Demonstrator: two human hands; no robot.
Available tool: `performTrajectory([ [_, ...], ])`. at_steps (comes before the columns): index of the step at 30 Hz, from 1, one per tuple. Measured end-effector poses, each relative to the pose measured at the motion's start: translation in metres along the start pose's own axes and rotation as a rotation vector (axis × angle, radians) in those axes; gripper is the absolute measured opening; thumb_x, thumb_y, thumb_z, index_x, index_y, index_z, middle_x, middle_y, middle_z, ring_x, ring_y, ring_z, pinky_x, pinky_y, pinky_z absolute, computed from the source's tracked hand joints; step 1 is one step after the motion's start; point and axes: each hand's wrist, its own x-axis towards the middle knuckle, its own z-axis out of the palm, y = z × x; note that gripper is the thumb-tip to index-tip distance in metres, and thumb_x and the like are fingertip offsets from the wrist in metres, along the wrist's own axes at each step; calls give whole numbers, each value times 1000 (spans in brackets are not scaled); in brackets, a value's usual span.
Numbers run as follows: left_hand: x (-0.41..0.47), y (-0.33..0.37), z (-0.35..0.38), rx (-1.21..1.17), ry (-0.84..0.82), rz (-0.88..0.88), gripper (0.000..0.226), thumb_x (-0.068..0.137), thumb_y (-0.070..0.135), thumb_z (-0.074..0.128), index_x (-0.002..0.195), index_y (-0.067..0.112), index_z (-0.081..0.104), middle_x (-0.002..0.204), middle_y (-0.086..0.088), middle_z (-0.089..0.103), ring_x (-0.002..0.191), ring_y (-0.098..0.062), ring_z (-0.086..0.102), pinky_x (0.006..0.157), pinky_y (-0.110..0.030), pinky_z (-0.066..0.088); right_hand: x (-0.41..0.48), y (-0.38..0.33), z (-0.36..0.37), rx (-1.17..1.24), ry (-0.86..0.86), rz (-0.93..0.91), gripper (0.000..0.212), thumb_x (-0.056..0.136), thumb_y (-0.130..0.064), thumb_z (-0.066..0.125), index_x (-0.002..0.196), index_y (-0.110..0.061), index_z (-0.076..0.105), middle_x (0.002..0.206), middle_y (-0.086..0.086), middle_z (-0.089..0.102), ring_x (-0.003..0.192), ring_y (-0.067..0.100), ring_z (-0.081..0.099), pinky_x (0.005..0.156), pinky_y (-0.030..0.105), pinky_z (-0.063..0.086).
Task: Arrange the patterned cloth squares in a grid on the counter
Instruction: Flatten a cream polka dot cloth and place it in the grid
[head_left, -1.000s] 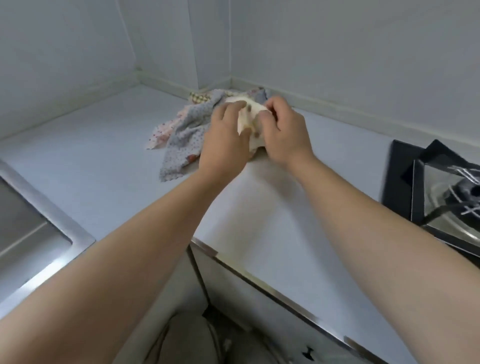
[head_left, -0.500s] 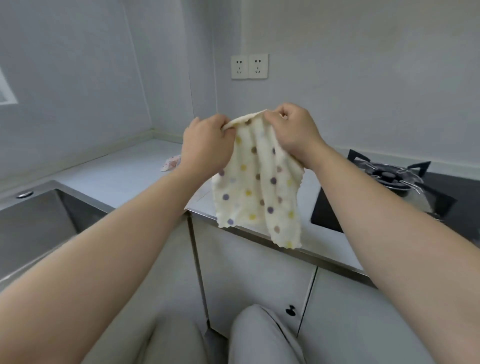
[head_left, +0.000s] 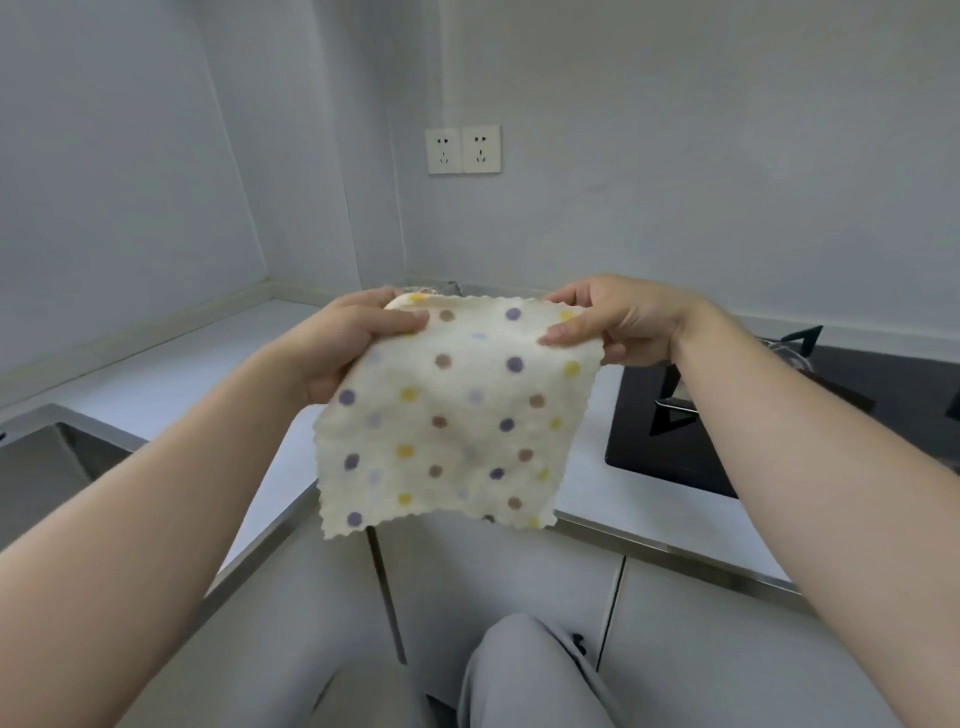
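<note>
Cream fleecy cloth square with coloured dots (head_left: 447, 415) is being held spread in the air above the pale worktop's (head_left: 171, 379) front edge, pinched at its top corners by left hand (head_left: 353, 348) and right hand (head_left: 618, 322), probably for laying flat.

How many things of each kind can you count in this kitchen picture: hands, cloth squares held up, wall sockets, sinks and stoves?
Hands: 2, the left hand and the right hand
Cloth squares held up: 1, the dotted cloth
Wall sockets: 2, the left socket and the right socket
Sinks: 1, the sink
Stoves: 1, the stove
Total: 7
</note>
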Motion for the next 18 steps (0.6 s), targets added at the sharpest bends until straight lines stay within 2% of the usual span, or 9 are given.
performTrajectory([
  [2, 15, -9, -10, -127, -73, -46, 27, 94, 10, 55, 119, 10, 64, 105, -14, 74, 89, -27, 74, 70, -37, 62, 14, 7, -8, 63, -20, 17, 51, 73, 3, 80, 120, 7, 59, 77, 5, 60, 44, 5, 46, 33, 13, 21],
  [5, 49, -28, -31, -190, -105, -117, 36, 89, 8, 55, 124, 7, 62, 110, -16, 71, 90, -27, 72, 75, -37, 63, 42, 23, -20, 66, 1, 79, 3, 86, -8, 74, 87, -5, 73, 68, 0, 63, 44, 4, 44, 33, 13, 20],
  [6, 63, -35, -39, -148, -85, -149, 36, 92, 6, 55, 128, 5, 60, 115, -18, 69, 93, -28, 71, 79, -38, 62, 53, 31, -25, 35, 50, 115, 7, 88, -13, 74, 81, -11, 76, 68, -1, 64, 47, 4, 45, 35, 14, 20],
  [8, 87, -49, -49, 69, 30, -194, 25, 97, 1, 55, 120, 6, 65, 113, -17, 69, 89, -24, 71, 81, -36, 60, 73, 45, -34, -68, 186, 185, 9, 89, -19, 75, 82, -13, 78, 71, 0, 63, 53, 7, 43, 38, 17, 21],
  [10, 107, -60, -54, 385, 189, -179, 18, 97, 0, 59, 106, 12, 68, 103, -12, 69, 78, -19, 67, 72, -27, 57, 88, 58, -44, -198, 339, 245, 9, 88, -23, 78, 87, -14, 80, 66, -4, 59, 53, 9, 37, 40, 20, 21],
  [12, 121, -68, -56, 701, 315, -79, 13, 95, 7, 63, 104, 16, 69, 91, -4, 69, 71, -12, 63, 57, -14, 50, 99, 70, -52, -306, 458, 285, 9, 88, -25, 79, 89, -16, 80, 59, -8, 55, 53, 11, 35, 43, 22, 25],
  [13, 127, -71, -56, 857, 359, -19, 12, 94, 14, 65, 103, 19, 71, 87, 0, 70, 68, -7, 60, 52, -13, 46, 103, 75, -54, -337, 492, 285, 8, 87, -24, 80, 89, -17, 80, 57, -7, 54, 53, 13, 36, 44, 23, 28],
  [15, 141, -77, -58, 1005, 426, 59, 14, 92, 23, 67, 104, 24, 74, 87, 6, 68, 67, 0, 54, 51, -17, 39, 108, 82, -55, -377, 541, 265, 4, 87, -20, 78, 90, -19, 80, 57, -6, 60, 49, 14, 47, 45, 25, 37],
  [18, 160, -83, -55, 797, 474, 94, 13, 94, 20, 68, 105, 20, 75, 78, 6, 70, 56, -8, 61, 47, -16, 45, 113, 89, -54, -241, 634, 190, 14, 93, -5, 67, 93, -16, 76, 85, 2, 78, 65, 23, 75, 63, 35, 61],
])
